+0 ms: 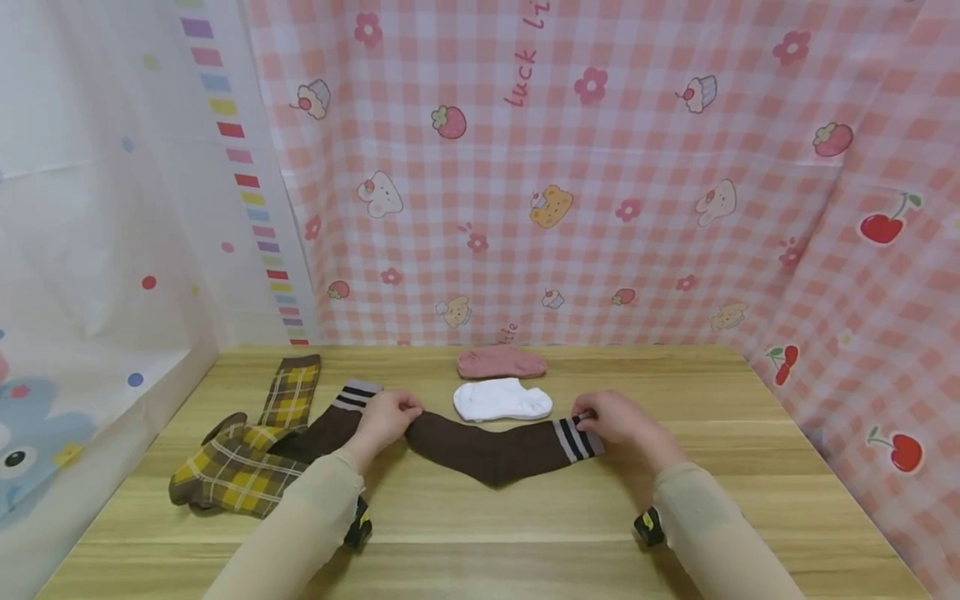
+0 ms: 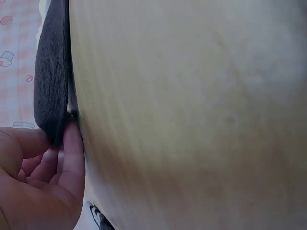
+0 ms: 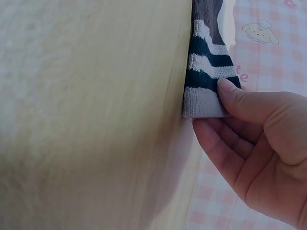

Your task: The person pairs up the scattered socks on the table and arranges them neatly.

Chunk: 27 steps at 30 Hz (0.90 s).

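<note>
A dark brown sock (image 1: 491, 450) with a grey and black striped cuff stretches between both hands, just in front of a white ankle sock (image 1: 501, 400). Its toe end is pinched between the thumb and fingers of my left hand (image 1: 384, 419). At the other end, my right hand (image 1: 617, 418) pinches the striped cuff (image 3: 206, 81), thumb on top. The left wrist view has the dark toe (image 2: 52, 96) between the fingertips. Beside my left hand lies a second brown striped sock (image 1: 330, 429), partly hidden by that hand and the plaid socks.
Yellow and brown plaid socks (image 1: 243, 475) lie heaped at the left of the wooden table (image 1: 525, 542). A pink ankle sock (image 1: 501, 363) sits behind the white one. Pink checked cloth (image 1: 487, 167) hangs along the back edge, with more cloth at both sides.
</note>
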### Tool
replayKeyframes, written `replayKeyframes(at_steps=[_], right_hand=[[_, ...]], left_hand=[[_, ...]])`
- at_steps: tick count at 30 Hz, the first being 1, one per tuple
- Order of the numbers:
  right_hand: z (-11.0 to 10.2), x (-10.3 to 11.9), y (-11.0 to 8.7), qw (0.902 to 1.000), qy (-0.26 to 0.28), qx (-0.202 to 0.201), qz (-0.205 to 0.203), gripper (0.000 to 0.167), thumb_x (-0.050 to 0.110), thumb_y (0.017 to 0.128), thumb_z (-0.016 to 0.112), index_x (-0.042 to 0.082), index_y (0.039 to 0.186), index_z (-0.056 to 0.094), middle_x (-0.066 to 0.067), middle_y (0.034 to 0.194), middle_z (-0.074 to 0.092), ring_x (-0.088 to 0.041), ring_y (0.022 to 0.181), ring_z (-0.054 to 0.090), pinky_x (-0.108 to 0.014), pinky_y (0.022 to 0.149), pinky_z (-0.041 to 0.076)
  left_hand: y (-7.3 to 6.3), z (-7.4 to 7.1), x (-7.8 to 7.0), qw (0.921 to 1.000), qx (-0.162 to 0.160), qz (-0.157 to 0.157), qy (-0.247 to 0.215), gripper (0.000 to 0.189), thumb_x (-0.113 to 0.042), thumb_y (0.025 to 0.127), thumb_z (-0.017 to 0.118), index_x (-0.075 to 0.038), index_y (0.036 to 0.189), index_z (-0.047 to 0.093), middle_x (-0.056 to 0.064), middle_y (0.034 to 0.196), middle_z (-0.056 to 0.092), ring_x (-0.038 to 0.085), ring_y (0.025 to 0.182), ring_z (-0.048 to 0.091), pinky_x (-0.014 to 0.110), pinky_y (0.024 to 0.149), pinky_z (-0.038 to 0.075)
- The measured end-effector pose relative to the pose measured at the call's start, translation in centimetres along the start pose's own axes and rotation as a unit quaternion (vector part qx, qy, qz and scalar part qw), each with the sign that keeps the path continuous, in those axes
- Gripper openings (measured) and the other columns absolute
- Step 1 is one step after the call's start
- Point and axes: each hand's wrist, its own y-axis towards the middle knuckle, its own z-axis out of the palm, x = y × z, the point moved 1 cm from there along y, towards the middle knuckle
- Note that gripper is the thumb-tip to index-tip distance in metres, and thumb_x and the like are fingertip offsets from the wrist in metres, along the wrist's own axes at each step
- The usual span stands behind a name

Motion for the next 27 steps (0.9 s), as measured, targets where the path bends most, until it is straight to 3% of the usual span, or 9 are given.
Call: replayKeyframes(at_steps=[10, 17, 21, 27], right_hand=[[0.1, 0.2, 0.0, 1.0000, -0.001, -0.008, 0.004, 0.007, -0.001, 0.087, 0.070, 0.005, 0.088, 0.067, -0.001, 0.084, 0.067, -0.016, 0.081, 0.061, -0.040, 0.079, 0.053], [-0.1, 0.3, 0.0, 0.9996, 0.006, -0.014, 0.022, 0.006, 0.000, 0.089, 0.069, 0.006, 0.092, 0.068, -0.002, 0.086, 0.067, -0.018, 0.083, 0.062, -0.042, 0.080, 0.052], [-0.4, 0.5, 0.1, 0.9987, 0.013, -0.023, 0.042, 0.004, 0.006, 0.093, 0.067, 0.005, 0.096, 0.069, -0.005, 0.092, 0.068, -0.023, 0.089, 0.065, -0.045, 0.083, 0.052], [-0.8, 1.6, 0.4, 0.9979, 0.011, -0.044, 0.045, 0.019, 0.015, 0.096, 0.066, 0.002, 0.108, 0.068, -0.012, 0.105, 0.069, -0.031, 0.100, 0.064, -0.048, 0.088, 0.051]], left_hand=[[0.4, 0.2, -0.5, 0.9998, -0.011, 0.007, 0.018, 0.008, -0.006, 0.090, 0.070, -0.006, 0.082, 0.073, 0.005, 0.082, 0.070, 0.021, 0.077, 0.062, 0.040, 0.076, 0.050], [0.4, -0.5, -0.5, 0.9994, -0.013, -0.002, 0.031, 0.007, -0.008, 0.091, 0.067, -0.004, 0.093, 0.073, 0.009, 0.092, 0.071, 0.027, 0.086, 0.064, 0.044, 0.080, 0.051], [0.2, -0.9, -0.3, 0.9991, -0.013, -0.018, 0.036, 0.010, -0.010, 0.092, 0.066, -0.004, 0.099, 0.071, 0.009, 0.097, 0.071, 0.027, 0.089, 0.064, 0.044, 0.081, 0.051], [-0.2, -1.4, -0.4, 0.9983, -0.019, -0.013, 0.053, 0.018, -0.013, 0.094, 0.065, -0.003, 0.108, 0.070, 0.010, 0.102, 0.071, 0.027, 0.093, 0.065, 0.045, 0.083, 0.051]])
